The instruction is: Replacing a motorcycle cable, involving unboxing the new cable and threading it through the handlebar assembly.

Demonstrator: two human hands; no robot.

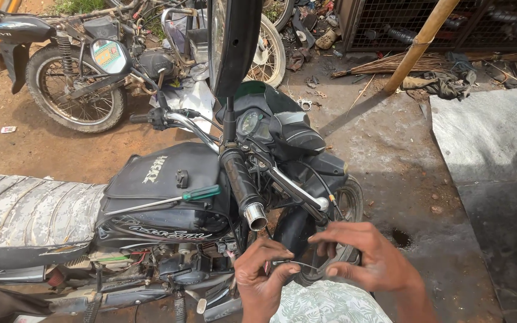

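Hands (324, 263) hide most of a thin cable (297, 263) between them.

There is only one view, from a camera on the person's head, tipped down and forward over the right end of the motorcycle's handlebar (243, 182), which sits close under the lens. Both hands come up from the bottom edge, the left hand (261, 278) and right hand (366, 257) very near. The seat (28, 215) runs off the left edge. Farther up the frame the dirt yard, a second motorcycle (85, 66) and a wire cage (402, 24) lie well away
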